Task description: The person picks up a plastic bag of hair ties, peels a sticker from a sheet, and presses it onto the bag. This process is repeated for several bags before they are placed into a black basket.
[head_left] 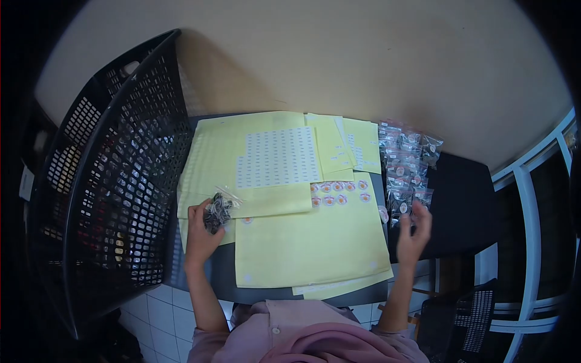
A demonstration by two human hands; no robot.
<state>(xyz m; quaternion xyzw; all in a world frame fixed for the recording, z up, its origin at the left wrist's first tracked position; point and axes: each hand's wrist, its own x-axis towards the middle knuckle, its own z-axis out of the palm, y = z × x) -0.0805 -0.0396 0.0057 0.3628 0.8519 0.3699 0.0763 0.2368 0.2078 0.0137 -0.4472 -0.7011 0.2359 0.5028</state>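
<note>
My left hand point(204, 233) grips a small clear zip bag point(219, 213) with dark contents, over the left edge of the yellow sheets. What the dark pieces are I cannot make out. On the right, my right hand point(415, 235) is raised with thumb and fingers apart, close to the front of several packed clear bags point(402, 175) with dark contents. Some of those bags carry a round pale label. A large yellow sticker sheet point(311, 248) lies between my hands, with rows of round orange-and-white stickers point(328, 200) near its top. One round sticker point(383, 213) sits at its right edge.
Over the sticker sheet lies another yellow sheet with a grid of small white labels point(278, 157). Smaller label sheets point(330, 145) are behind it. A tall black perforated basket point(115, 175) stands at the left, holding many bags. Behind the dark table point(466, 206) rises a wall.
</note>
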